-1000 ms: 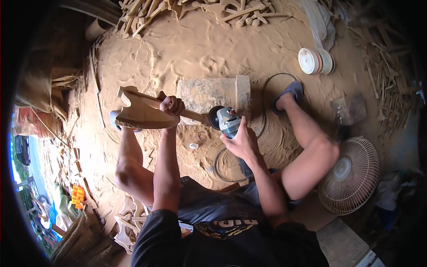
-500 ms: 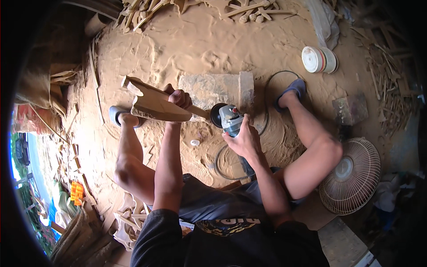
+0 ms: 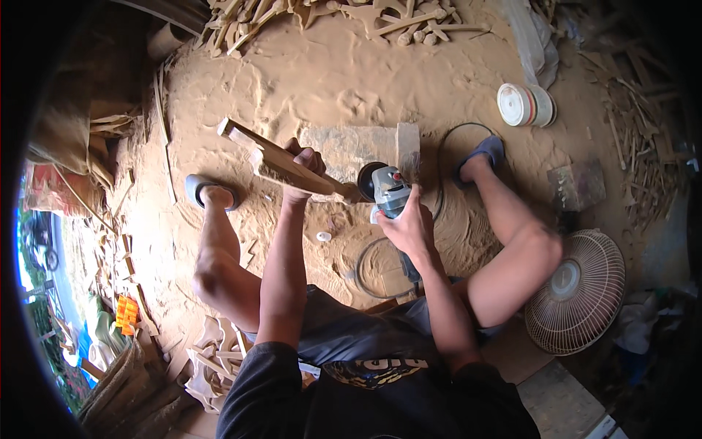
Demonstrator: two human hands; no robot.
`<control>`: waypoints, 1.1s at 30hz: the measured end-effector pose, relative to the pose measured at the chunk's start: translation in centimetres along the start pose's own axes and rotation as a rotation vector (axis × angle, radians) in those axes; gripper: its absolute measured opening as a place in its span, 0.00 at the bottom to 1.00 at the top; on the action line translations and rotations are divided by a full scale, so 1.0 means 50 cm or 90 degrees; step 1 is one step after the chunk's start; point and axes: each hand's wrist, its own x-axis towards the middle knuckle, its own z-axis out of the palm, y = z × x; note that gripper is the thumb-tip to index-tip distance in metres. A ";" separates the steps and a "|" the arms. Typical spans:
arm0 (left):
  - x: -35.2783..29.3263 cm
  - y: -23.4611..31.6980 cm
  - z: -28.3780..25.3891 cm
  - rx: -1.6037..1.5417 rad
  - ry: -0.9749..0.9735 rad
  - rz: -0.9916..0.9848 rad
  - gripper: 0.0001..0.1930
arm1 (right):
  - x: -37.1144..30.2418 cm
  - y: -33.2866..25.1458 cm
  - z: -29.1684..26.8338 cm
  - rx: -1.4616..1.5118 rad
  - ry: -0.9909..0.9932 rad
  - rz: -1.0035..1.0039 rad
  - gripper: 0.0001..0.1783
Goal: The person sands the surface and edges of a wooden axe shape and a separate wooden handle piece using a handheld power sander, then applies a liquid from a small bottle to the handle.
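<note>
My left hand (image 3: 306, 162) is closed around a carved piece of pale wood (image 3: 281, 170), which slants from upper left down toward the right. My right hand (image 3: 411, 225) wraps round the body of an angle grinder (image 3: 391, 192) with a dark round disc (image 3: 371, 181). The disc is at the wood's right end; whether they touch I cannot tell. Below and behind both is a dusty block (image 3: 347, 137) on the ground between my feet. The grinder's dark cord (image 3: 440, 161) loops past the block on the right.
Sawdust covers the ground (image 3: 314, 80). Cut wood pieces (image 3: 398, 22) lie heaped at the far side, and more carved pieces (image 3: 212, 362) by my left hip. A white bucket (image 3: 515, 104) lies on the far right. A round fan (image 3: 578, 289) stands beside my right knee.
The wood in my left hand has turned and tilted, showing a narrower face, and has shifted right. The grinder has moved slightly right with my right hand.
</note>
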 end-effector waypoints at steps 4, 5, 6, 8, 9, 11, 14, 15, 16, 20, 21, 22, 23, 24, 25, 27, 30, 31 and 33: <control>0.026 0.009 -0.008 0.182 0.355 -0.116 0.13 | 0.018 0.024 -0.023 0.347 0.100 -0.077 0.39; 0.036 0.012 0.004 0.136 0.504 -0.115 0.13 | 0.019 0.021 -0.031 0.421 0.084 -0.070 0.37; 0.026 0.004 -0.032 0.090 0.561 -0.093 0.14 | 0.018 0.019 -0.040 0.495 0.068 -0.063 0.36; 0.013 -0.009 -0.033 0.045 0.614 -0.027 0.14 | 0.025 0.030 -0.057 0.590 0.041 -0.044 0.31; 0.016 -0.017 -0.034 0.046 0.642 -0.027 0.17 | 0.033 0.043 -0.053 0.665 0.009 -0.022 0.30; 0.000 -0.024 -0.060 -0.022 0.653 -0.007 0.18 | 0.028 0.028 -0.060 0.806 -0.065 0.023 0.27; -0.009 -0.027 -0.086 -0.085 0.657 0.023 0.20 | 0.023 0.010 -0.074 0.867 -0.139 0.013 0.27; -0.012 -0.030 -0.092 -0.101 0.657 0.027 0.20 | 0.024 0.001 -0.074 0.919 -0.153 0.023 0.26; -0.010 -0.032 -0.090 -0.118 0.655 0.028 0.20 | 0.026 0.005 -0.072 0.917 -0.154 0.025 0.26; 0.003 -0.045 -0.081 -0.099 0.629 0.024 0.20 | 0.040 0.038 -0.049 0.944 -0.201 0.054 0.27; 0.008 -0.049 -0.077 -0.099 0.620 0.025 0.20 | 0.042 0.050 -0.045 0.920 -0.192 0.046 0.29; 0.002 -0.044 -0.084 -0.103 0.618 0.034 0.20 | 0.040 0.036 -0.037 0.913 -0.198 0.045 0.29; -0.003 -0.040 -0.091 -0.108 0.623 0.038 0.20 | 0.036 0.020 -0.026 0.766 -0.081 0.012 0.31; -0.008 -0.036 -0.096 -0.105 0.625 0.046 0.20 | 0.031 0.005 -0.016 0.615 0.031 -0.022 0.34; -0.004 -0.034 -0.087 -0.096 0.621 0.049 0.19 | 0.023 -0.011 -0.032 0.481 0.079 -0.070 0.42; 0.006 -0.035 -0.068 -0.072 0.629 0.060 0.19 | 0.025 -0.009 -0.018 0.358 0.118 -0.093 0.43; 0.011 -0.033 -0.054 -0.059 0.609 0.070 0.19 | 0.024 0.002 -0.011 0.186 0.148 -0.131 0.49; 0.011 -0.033 -0.051 -0.037 0.586 0.075 0.19 | 0.023 0.001 -0.008 0.145 0.127 -0.109 0.50; 0.011 -0.040 -0.042 -0.018 0.551 0.094 0.20 | 0.019 0.001 -0.004 0.087 0.091 -0.095 0.52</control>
